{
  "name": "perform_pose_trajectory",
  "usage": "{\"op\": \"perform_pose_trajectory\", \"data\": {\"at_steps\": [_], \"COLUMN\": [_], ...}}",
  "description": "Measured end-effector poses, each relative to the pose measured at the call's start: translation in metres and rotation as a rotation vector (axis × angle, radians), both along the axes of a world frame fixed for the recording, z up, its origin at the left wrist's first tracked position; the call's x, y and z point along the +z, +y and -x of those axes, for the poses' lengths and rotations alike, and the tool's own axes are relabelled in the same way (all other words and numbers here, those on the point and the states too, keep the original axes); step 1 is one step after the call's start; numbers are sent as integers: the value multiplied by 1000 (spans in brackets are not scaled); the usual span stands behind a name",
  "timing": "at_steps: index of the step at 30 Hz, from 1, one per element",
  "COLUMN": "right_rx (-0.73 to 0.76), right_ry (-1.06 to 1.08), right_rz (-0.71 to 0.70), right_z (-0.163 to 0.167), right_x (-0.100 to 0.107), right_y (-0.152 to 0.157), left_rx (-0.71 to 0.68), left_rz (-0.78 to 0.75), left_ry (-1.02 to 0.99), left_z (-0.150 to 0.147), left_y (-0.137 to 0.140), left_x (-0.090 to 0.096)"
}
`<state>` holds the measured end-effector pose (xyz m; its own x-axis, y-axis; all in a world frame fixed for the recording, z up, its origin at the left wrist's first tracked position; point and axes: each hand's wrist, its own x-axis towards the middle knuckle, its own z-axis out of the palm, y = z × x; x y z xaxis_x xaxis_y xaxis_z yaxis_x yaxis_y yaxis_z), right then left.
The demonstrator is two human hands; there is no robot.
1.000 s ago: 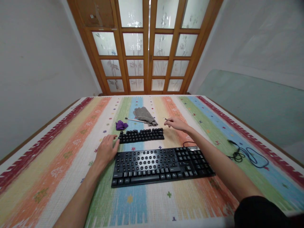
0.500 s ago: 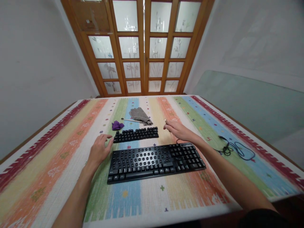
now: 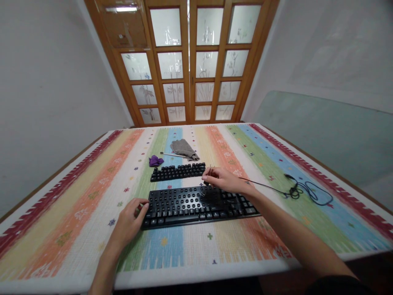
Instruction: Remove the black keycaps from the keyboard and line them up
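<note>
Head view, our only one. Keyboard (image 3: 181,219) lies lengthwise left to right, near side of table. Our left hand (image 3: 130,219) sits at its left end, loosely curled, thumb apart from fingers, nothing seen in it; looks placed to steady the board, contact unclear. Our right hand (image 3: 221,180) is over the far edge, right of middle, fingers pinched on a small thin tool (image 3: 210,167). A dark bit below may be a keycap; can't tell.

Loose keycaps (image 3: 178,172) sit in rows just beyond, probably to preserve their order. Purple cloth (image 3: 156,161), brush (image 3: 172,155) and grey cloth (image 3: 184,148) are farther out, seemingly parked within reach.

Room: wide cloth strip to left, plenty far side. Between keyboard and keycaps, just a narrow gap. Near table edge (image 3: 153,279) leaves a modest margin. Bundled cable (image 3: 294,192) limits the right.
</note>
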<state>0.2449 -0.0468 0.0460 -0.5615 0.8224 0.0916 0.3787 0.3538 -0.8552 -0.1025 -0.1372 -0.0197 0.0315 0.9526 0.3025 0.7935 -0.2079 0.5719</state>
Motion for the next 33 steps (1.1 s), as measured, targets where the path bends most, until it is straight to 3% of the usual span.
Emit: {"op": "perform_pose_trajectory", "data": {"at_steps": [4,8,13,18,24,33], "right_rx": [144,186,194,224,219,398], "right_ry": [159,198,82,-37,-333,-681], "right_rz": [224,213,-29,-215,-620,-525], "right_z": [31,68,107,126,141,164], "right_x": [-15,-24,-17,-5,-7,-16], "right_y": [-18,-32,-45,-49,-44,-51], "left_rx": [11,3,7,-8,17,-50], "left_rz": [-8,-18,-7,-20,-54,21], "left_ry": [-68,-165,-264,-241,-203,-183], "left_z": [-2,0,4,0,-4,5], "left_y": [-15,-22,-25,-29,-30,-26], "left_x": [-10,-21,-27,-22,-19,-19]}}
